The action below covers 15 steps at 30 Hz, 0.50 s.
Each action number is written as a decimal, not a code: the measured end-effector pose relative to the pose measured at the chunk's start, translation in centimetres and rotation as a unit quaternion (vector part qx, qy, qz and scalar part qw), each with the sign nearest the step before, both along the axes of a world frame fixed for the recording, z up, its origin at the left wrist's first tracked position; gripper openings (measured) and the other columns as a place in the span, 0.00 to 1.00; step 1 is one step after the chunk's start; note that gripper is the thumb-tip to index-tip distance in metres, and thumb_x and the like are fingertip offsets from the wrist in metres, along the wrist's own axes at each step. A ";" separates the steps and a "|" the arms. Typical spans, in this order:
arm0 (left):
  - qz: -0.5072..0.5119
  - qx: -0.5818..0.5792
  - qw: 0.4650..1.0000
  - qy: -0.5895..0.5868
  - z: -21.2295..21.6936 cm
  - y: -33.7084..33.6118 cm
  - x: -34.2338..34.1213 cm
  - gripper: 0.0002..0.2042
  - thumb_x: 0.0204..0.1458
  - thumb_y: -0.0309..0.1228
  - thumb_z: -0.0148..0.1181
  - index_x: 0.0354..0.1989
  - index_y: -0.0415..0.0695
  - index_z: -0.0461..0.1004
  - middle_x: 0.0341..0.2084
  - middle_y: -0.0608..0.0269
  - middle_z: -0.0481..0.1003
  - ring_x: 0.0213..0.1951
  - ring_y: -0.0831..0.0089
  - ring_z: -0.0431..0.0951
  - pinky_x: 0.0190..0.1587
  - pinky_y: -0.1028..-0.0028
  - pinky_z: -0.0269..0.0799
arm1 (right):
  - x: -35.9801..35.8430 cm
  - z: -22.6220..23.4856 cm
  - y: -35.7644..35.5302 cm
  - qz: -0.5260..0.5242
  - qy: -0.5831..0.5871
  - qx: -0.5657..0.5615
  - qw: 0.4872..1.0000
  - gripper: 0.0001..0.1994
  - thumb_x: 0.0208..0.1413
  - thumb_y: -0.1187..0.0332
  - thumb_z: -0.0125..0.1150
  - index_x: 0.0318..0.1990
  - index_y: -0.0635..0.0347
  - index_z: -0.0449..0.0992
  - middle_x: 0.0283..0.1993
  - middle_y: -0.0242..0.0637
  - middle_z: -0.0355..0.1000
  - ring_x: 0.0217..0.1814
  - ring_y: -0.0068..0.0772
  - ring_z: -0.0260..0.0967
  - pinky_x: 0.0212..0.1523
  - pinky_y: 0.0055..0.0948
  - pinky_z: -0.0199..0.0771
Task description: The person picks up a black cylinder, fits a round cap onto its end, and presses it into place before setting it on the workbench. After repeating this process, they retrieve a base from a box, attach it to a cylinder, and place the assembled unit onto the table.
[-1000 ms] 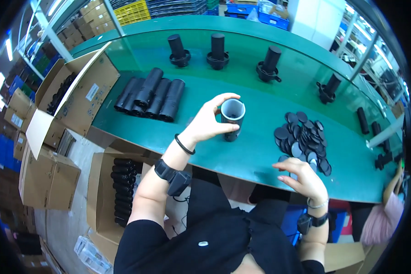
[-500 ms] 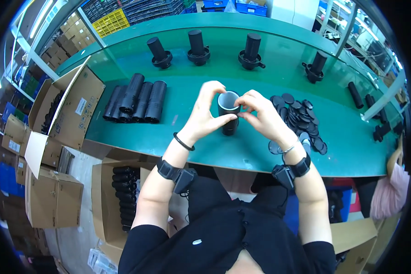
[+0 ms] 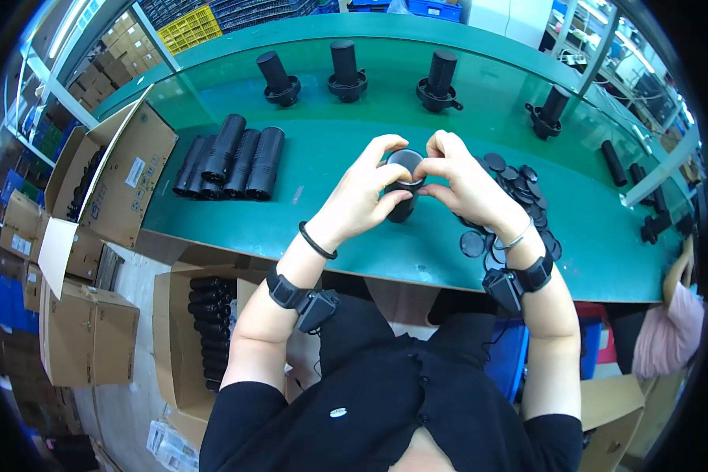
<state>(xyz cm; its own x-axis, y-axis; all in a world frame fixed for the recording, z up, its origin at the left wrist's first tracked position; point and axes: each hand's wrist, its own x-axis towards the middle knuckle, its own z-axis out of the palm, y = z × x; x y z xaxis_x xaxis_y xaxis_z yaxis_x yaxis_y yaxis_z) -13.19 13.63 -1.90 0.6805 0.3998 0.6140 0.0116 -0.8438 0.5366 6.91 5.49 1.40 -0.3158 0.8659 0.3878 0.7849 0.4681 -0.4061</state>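
A black tube [image 3: 402,211] stands upright on the green table in front of me, its round top with a pale rim facing up. My left hand [image 3: 363,193] is closed at the tube's left side, with thumb and fingers at the rim. From the right, my right hand [image 3: 462,182] pinches at the same rim, its fingertips close to those of the left. Whether a thin piece lies between the fingertips is hidden. Just right of my right hand spreads a heap of flat black discs [image 3: 531,193], partly covered by my wrist.
Several black tubes [image 3: 264,165] lie stacked at the left. Along the back, more tubes stand in ring-shaped bases [image 3: 439,101]. Open cartons [image 3: 126,181] flank the table's left end, and another [image 3: 165,338] with black parts sits below. At far right is another person's pink sleeve [image 3: 669,334].
Both hands have drawn closer together over the tube's top, and the left fingers have curled in at the rim. The whole view has shifted slightly.
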 end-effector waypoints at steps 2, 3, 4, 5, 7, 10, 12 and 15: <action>0.003 -0.002 1.000 0.000 0.0 -0.4 0.1 0.14 0.41 0.24 0.72 0.33 0.40 0.72 0.55 0.49 0.65 0.58 0.51 0.69 0.57 0.60 0.70 | -0.1 0.4 -0.1 -0.003 -0.001 -0.013 1.000 0.12 0.42 0.75 0.71 0.37 0.57 0.78 0.40 0.38 0.57 0.47 0.40 0.58 0.47 0.35 0.64; 0.006 -0.004 1.000 -0.001 0.0 -0.5 0.2 0.14 0.42 0.23 0.71 0.35 0.40 0.71 0.55 0.48 0.65 0.57 0.50 0.69 0.55 0.61 0.72 | -0.2 0.5 -0.1 -0.007 -0.004 -0.025 1.000 0.12 0.41 0.75 0.72 0.36 0.57 0.78 0.42 0.38 0.58 0.50 0.41 0.58 0.50 0.35 0.64; 0.006 -0.004 1.000 0.000 -0.3 -0.4 0.3 0.14 0.42 0.23 0.71 0.35 0.40 0.71 0.55 0.48 0.65 0.57 0.50 0.69 0.55 0.61 0.72 | -0.2 0.3 0.0 -0.006 -0.003 -0.025 1.000 0.12 0.41 0.75 0.72 0.36 0.57 0.78 0.42 0.38 0.58 0.50 0.41 0.58 0.50 0.35 0.64; 0.008 -0.015 1.000 -0.013 -0.8 -0.1 0.5 0.14 0.41 0.24 0.73 0.34 0.40 0.72 0.55 0.49 0.65 0.59 0.51 0.69 0.57 0.60 0.70 | -0.2 0.1 0.1 0.008 0.006 -0.004 1.000 0.12 0.41 0.74 0.72 0.34 0.57 0.78 0.45 0.39 0.59 0.52 0.43 0.58 0.53 0.36 0.64; 0.008 -0.028 0.999 -0.026 -1.2 0.1 0.5 0.15 0.39 0.24 0.74 0.32 0.41 0.73 0.56 0.50 0.65 0.60 0.51 0.68 0.59 0.59 0.68 | -0.1 -0.1 0.3 0.021 0.015 0.017 1.000 0.11 0.40 0.74 0.73 0.33 0.57 0.78 0.48 0.40 0.60 0.54 0.44 0.58 0.55 0.37 0.64; -0.003 -0.038 0.999 -0.034 -1.4 0.2 0.7 0.14 0.41 0.22 0.72 0.34 0.39 0.72 0.56 0.47 0.64 0.59 0.51 0.68 0.57 0.61 0.71 | 0.3 0.2 0.5 0.025 -0.009 -0.005 1.000 0.11 0.40 0.74 0.73 0.32 0.58 0.77 0.53 0.42 0.61 0.58 0.46 0.57 0.60 0.40 0.63; 0.004 0.018 0.999 -0.040 -1.8 0.3 0.8 0.14 0.41 0.22 0.72 0.34 0.39 0.72 0.56 0.48 0.63 0.59 0.51 0.69 0.58 0.61 0.71 | 0.7 0.3 0.5 0.033 0.003 -0.014 0.999 0.11 0.40 0.74 0.73 0.32 0.58 0.77 0.56 0.42 0.61 0.61 0.48 0.57 0.61 0.42 0.62; -0.012 -0.048 0.998 -0.047 -2.0 0.1 1.0 0.14 0.39 0.22 0.73 0.32 0.41 0.74 0.57 0.48 0.62 0.62 0.52 0.65 0.60 0.60 0.68 | 0.9 0.1 0.8 0.038 -0.039 -0.006 0.999 0.11 0.40 0.74 0.73 0.31 0.58 0.76 0.58 0.43 0.60 0.64 0.50 0.56 0.63 0.43 0.61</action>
<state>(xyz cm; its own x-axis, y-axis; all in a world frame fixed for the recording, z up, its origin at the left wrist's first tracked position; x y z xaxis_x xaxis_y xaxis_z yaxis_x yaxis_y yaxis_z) -12.20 13.69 -3.90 0.6323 0.4439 0.6350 -0.0625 -0.7877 0.6129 7.81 6.31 1.45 -0.4095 0.8428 0.3494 0.7766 0.5229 -0.3513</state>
